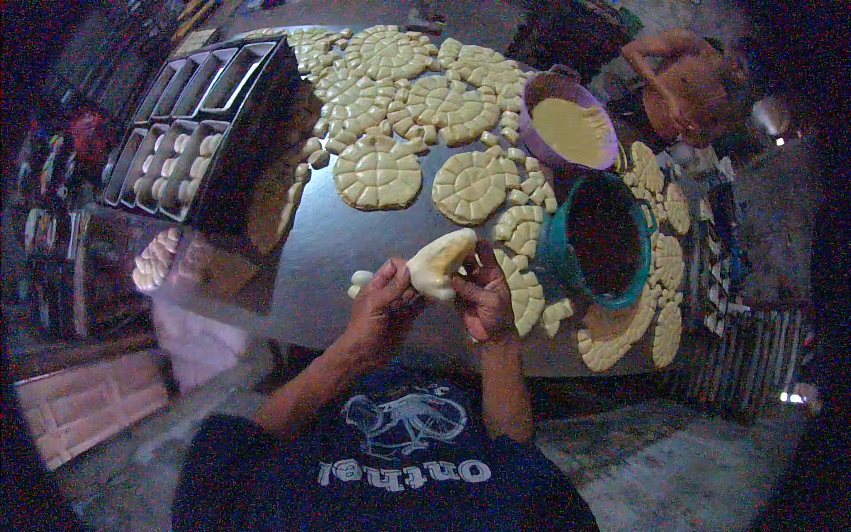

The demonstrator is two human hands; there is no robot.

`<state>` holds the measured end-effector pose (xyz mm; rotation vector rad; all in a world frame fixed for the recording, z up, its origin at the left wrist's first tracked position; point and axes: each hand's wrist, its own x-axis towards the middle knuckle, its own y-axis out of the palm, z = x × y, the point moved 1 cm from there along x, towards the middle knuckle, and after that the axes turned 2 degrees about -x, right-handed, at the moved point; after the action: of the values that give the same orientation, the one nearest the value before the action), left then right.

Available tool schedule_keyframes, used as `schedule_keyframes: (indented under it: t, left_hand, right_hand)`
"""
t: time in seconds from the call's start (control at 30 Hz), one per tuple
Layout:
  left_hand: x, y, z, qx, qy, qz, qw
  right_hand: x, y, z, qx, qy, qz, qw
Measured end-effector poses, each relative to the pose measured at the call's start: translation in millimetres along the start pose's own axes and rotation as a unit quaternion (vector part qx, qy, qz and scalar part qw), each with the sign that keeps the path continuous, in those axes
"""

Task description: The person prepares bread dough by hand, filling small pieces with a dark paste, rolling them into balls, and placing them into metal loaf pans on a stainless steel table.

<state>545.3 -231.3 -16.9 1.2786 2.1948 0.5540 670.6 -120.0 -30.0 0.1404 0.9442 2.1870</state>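
A pale piece of dough (440, 260) with a yellowish streak is held up between my two hands, over the near part of the metal table (312, 266). My left hand (387, 306) is closed on its left end, and my right hand (480, 297) grips the right end. Just left of my left hand lie a few small dough pieces (361, 280). Scored dough rounds (377, 175) and smaller cut segments (521, 229) cover much of the table beyond and to the right of my hands.
Black loaf tins (191, 102), some holding dough, stand at the left. A purple basin (609, 151) with pale yellow contents and a teal bucket (557, 222) are at the right. A shirtless person (683, 89) is beyond the back right. A plaited dough piece (157, 259) lies at the left.
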Motion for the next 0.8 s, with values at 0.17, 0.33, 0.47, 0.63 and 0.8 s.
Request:
schedule_keyframes:
  t: [0.17,0.33,0.47,0.63,0.8]
  left_hand:
    - [-6,-27,-25,0.005,-0.079,-0.055,0.995]
    - [-13,-21,-55,0.174,-0.006,-0.06,0.983]
    - [-16,-40,-58,0.271,0.014,-0.012,0.962]
    - [-16,-58,-69,0.337,0.035,0.117,0.934]
    - [-6,-56,-73,0.14,-0.148,0.031,0.979]
  right_hand:
    - [-6,25,-9,-0.375,-0.131,0.002,0.918]
    - [-14,60,10,-0.731,-0.342,0.158,0.568]
    - [-8,66,7,-0.714,-0.337,0.127,0.601]
    - [-1,74,24,-0.673,-0.216,0.164,0.688]
    - [-6,66,17,-0.68,-0.336,0.185,0.625]
